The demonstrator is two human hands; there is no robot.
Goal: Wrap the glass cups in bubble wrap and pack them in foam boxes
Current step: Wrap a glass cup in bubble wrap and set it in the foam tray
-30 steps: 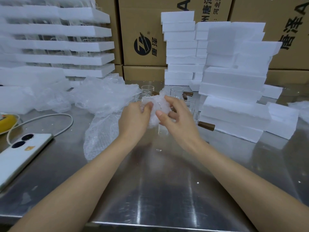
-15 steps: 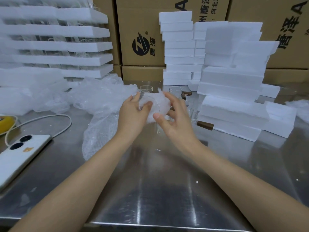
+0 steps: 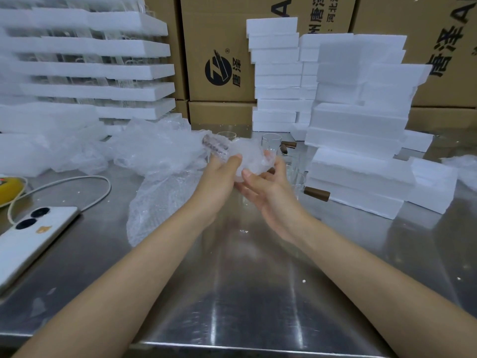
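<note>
Both forearms reach in from the near edge and meet mid-table, raised off the table (image 3: pixel 232 293). L hand (image 3: pixel 219 177) shows its back, w/ thumb laid on top of the wrapped cup (image 3: pixel 249 157); its fingers are hidden behind the bundle. R hand (image 3: pixel 271 195) is palm-up, thumb pressed on the near side and fingers (image 3: pixel 269 157) curled round the far side. So both hands grip the wrapped cup between them, above the table and just in front of the bare cups. Its handle (image 3: pixel 215 148), brown thru the wrap, sticks out upper left past L hand.

Counts:
- 2 hands, 1 wrapped cup.
- Bare cups: 3 I can make out. One (image 3: pixel 226 135) sits just behind the bundle, one (image 3: pixel 271 142) to its right, one (image 3: pixel 296 180) low by R hand. Clear glass, so can't tell if there are more.
- 3 brown handles (image 3: pixel 317 194) show among them.
- Foam: 3 stacks. Far left (image 3: pixel 90 71) w/ glass between layers, mid (image 3: pixel 276 73), and right (image 3: pixel 361 117), nearest the cups.
- Bubble wrap: loose pile (image 3: pixel 154 151) left of the hands, plus 1 sheet (image 3: pixel 160 205) on the table.
- Cartons (image 3: pixel 219 47) along the back, count unclear.
- Near left: 1 phone (image 3: pixel 31 236) back-up, 1 cable (image 3: pixel 64 186), 1 yellow item (image 3: pixel 9 188) cut off at the edge.
</note>
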